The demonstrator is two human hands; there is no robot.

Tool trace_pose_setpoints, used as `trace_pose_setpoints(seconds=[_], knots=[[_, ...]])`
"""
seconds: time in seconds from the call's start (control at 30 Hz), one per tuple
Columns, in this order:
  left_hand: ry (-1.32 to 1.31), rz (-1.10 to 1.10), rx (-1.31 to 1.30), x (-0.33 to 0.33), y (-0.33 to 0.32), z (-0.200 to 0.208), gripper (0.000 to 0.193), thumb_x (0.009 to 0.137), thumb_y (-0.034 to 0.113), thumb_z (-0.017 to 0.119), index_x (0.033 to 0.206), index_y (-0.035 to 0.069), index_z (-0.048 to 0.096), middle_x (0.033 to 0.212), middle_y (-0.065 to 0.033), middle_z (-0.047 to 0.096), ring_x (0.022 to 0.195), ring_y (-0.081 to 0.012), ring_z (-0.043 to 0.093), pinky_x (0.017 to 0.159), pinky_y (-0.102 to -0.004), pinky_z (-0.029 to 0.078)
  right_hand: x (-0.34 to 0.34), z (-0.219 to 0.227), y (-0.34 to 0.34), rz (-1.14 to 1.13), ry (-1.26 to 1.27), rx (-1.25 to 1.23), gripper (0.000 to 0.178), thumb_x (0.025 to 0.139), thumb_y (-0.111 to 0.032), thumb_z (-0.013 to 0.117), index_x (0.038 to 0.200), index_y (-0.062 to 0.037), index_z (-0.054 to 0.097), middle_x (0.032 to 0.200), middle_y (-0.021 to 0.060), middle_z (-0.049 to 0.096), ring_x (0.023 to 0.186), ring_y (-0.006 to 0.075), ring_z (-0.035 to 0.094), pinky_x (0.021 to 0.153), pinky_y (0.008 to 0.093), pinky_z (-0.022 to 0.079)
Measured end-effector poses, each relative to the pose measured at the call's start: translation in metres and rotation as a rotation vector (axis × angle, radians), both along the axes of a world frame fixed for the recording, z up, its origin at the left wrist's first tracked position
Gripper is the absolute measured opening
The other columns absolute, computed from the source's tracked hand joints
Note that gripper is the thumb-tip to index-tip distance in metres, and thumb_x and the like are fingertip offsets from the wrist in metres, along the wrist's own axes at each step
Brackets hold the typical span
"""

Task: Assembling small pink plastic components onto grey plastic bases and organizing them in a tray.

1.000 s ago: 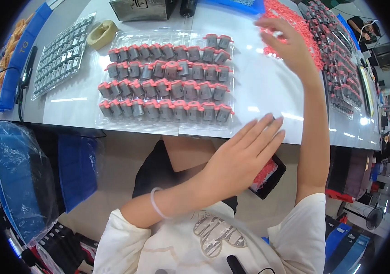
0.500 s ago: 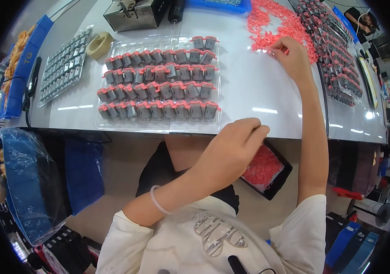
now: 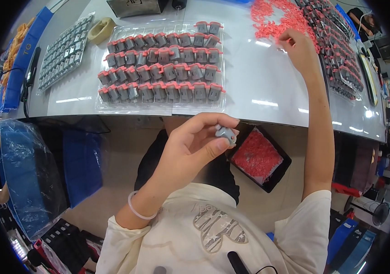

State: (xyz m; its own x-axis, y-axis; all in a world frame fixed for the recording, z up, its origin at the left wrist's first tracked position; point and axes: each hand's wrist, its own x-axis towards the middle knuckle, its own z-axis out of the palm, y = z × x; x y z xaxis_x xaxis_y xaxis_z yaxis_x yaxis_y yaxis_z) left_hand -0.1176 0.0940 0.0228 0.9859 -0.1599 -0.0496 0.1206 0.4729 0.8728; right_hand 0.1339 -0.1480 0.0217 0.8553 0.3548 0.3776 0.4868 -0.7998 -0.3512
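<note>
Over the table's front edge, my left hand (image 3: 188,141) holds a small grey motor-like metal part (image 3: 226,133) between thumb and fingers. My right hand (image 3: 297,48) reaches to the near edge of a heap of small pink plastic pieces (image 3: 268,20). Its thumb and forefinger are curled together at the tips; whatever they pinch is too small to make out. Left of the heap, a clear plastic tray (image 3: 135,110) carries rows of similar grey parts with pink pieces fitted on top.
A second tray of grey parts (image 3: 65,57) lies at the left beside a roll of tape (image 3: 101,30). More pink-topped parts (image 3: 336,55) fill the right side. A metal box (image 3: 135,7) stands at the back. Below the table sits a black bin (image 3: 282,171) of pink pieces.
My left hand has turned and moved left, bringing the grey part into sight. My right hand has shifted slightly right and up in the picture, staying by the pink heap.
</note>
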Motion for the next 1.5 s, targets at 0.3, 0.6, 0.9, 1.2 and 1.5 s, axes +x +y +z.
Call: trace_pose_setpoints(seconds=[0.3,0.6,0.9,1.2,1.5], knots=[[0.011,-0.02,0.098,-0.014,0.015,-0.003,0.028,0.082,0.009,0.07,0.105,-0.002,0.057,0.099,-0.0133,0.063,0.095,-0.0183,0.062,0.083,-0.0303,0.051,0.024,-0.003,0.014,0.09,-0.024,0.068,0.017,0.081,-0.008,0.061,0.096,-0.0031,0.066,0.089,0.0069,0.065,0.073,0.0153,0.056,0.067,0.028,0.046],[0.162,-0.043,-0.073,-0.026,0.03,-0.004,0.034,0.08,0.005,0.071,0.109,-0.002,0.055,0.096,-0.0154,0.064,0.083,-0.0187,0.063,0.07,-0.0265,0.054,0.031,0.006,0.015,0.006,0.103,-0.016,0.017,0.078,-0.015,0.067,0.089,-0.0017,0.065,0.083,0.0064,0.065,0.073,0.0153,0.058,0.068,0.0275,0.047],[0.168,0.106,-0.093,-0.031,0.026,-0.01,0.039,0.087,0.028,0.064,0.111,-0.002,0.054,0.096,-0.0148,0.064,0.077,-0.017,0.064,0.066,-0.0241,0.053,-0.105,0.055,0.058,0.597,0.402,0.292,0.012,0.077,0.005,0.058,0.087,-0.0006,0.058,0.094,0.0093,0.061,0.081,0.0152,0.059,0.075,0.0266,0.048],[0.099,0.019,-0.305,-0.037,0.015,-0.01,0.026,0.089,0.005,0.061,0.11,-0.005,0.052,0.099,-0.0138,0.062,0.088,-0.0173,0.063,0.074,-0.0283,0.055,-0.2,0.047,0.086,0.815,0.338,0.369,0.02,0.063,0.008,0.067,0.08,-0.0017,0.064,0.094,0.0145,0.062,0.072,0.0186,0.06,0.061,0.0261,0.049],[0.048,0.087,-0.257,-0.045,0.014,-0.003,0.026,0.087,0.004,0.063,0.109,-0.005,0.052,0.099,-0.0132,0.061,0.087,-0.0161,0.063,0.072,-0.0274,0.057,-0.218,0.034,0.088,0.661,0.238,0.559,0.025,0.065,0.006,0.075,0.086,0.0012,0.063,0.088,0.0158,0.063,0.073,0.0192,0.063,0.06,0.0256,0.052]])
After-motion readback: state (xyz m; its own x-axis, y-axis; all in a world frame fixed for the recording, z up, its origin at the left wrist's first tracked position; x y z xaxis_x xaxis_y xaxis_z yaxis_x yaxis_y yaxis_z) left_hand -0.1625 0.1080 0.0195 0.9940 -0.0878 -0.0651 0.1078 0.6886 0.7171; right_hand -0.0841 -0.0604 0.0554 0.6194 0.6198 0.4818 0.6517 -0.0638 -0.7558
